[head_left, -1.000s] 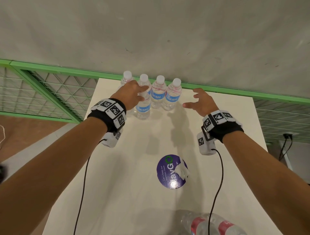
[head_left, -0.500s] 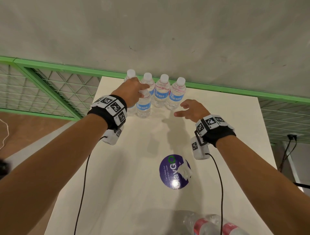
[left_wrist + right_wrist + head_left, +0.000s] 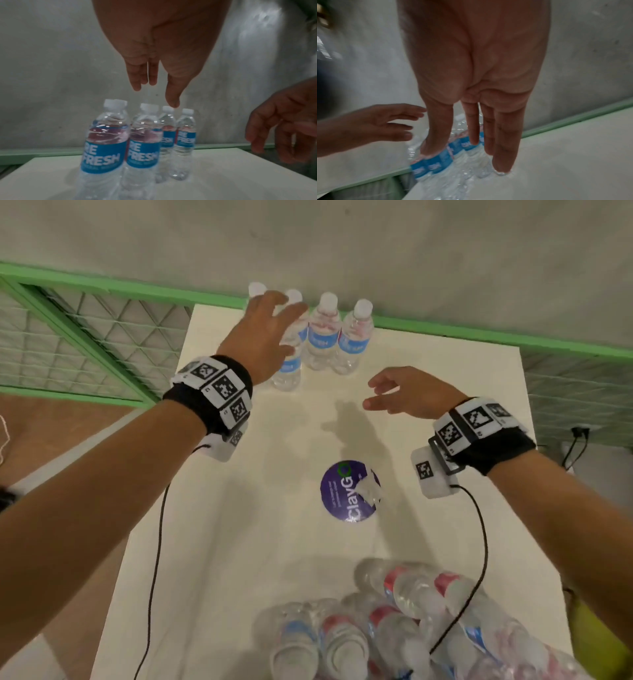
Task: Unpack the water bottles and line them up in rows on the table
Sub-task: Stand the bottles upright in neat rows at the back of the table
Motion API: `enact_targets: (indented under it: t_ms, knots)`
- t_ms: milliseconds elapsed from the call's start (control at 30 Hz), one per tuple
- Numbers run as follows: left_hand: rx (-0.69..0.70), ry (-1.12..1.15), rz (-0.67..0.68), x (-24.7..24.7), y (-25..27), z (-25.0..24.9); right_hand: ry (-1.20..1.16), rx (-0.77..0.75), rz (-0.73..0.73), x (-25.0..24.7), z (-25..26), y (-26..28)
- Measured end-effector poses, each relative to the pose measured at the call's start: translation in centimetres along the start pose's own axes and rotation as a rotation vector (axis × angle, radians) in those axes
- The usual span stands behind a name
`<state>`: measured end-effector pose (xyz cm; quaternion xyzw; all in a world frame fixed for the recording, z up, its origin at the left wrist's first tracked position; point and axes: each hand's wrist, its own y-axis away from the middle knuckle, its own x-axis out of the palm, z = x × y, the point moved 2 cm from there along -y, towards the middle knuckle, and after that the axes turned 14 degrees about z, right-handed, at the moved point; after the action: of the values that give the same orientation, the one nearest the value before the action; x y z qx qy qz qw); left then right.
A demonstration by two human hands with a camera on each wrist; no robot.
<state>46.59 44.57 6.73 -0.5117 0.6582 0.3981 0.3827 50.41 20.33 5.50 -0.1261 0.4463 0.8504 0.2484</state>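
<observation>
Several clear water bottles with blue labels (image 3: 322, 338) stand upright at the far end of the white table (image 3: 239, 542), one of them (image 3: 289, 368) in front of the back row. My left hand (image 3: 281, 316) hovers over the left bottles with fingers spread, holding nothing; in the left wrist view its fingers (image 3: 137, 83) hang just above the caps (image 3: 115, 104). My right hand (image 3: 371, 393) floats open above the table, right of the bottles and nearer to me. A plastic-wrapped pack of bottles (image 3: 394, 628) lies at the near edge.
A round purple sticker (image 3: 346, 491) with a scrap of white plastic (image 3: 370, 491) on it marks the table's middle. A green railing (image 3: 479, 333) and grey wall run right behind the bottles. Wrist-camera cables trail across the table.
My left hand has lifted off the front bottle and spread its fingers. My right hand has drawn back toward me. The view has tipped down, bringing the pack into sight.
</observation>
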Motion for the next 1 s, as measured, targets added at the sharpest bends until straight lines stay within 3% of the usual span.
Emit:
enact_targets:
  t_ms: [67,133,267,367,500,633,767,1000]
  knots:
    - [0.111,-0.028,-0.002,0.9,2.2,-2.4,0.148,-0.030,0.068,1.5,0.4,3.6]
    - [0.250,-0.005,0.108,2.6,4.8,-5.3,0.242,-0.047,0.168,3.5,-0.1,7.2]
    - [0.426,0.079,0.667,6.7,10.9,-11.4,0.362,-0.007,0.472,8.0,-2.9,13.6]
    - [0.585,0.020,1.060,10.0,15.6,-15.0,0.441,0.025,0.659,11.1,-5.6,16.7]
    - [0.688,-0.148,1.296,13.0,19.4,-17.6,0.492,-0.034,0.649,13.6,-7.9,17.7]
    - [0.692,-0.082,1.342,14.2,20.2,-18.0,0.430,-0.103,0.530,13.8,-8.1,17.2]
    - [0.543,0.057,1.268,13.4,18.9,-16.6,0.355,-0.083,0.432,12.5,-7.9,16.3]
    - [0.160,0.264,0.873,8.1,10.6,-10.2,0.113,-0.024,0.173,6.6,-5.6,11.5]
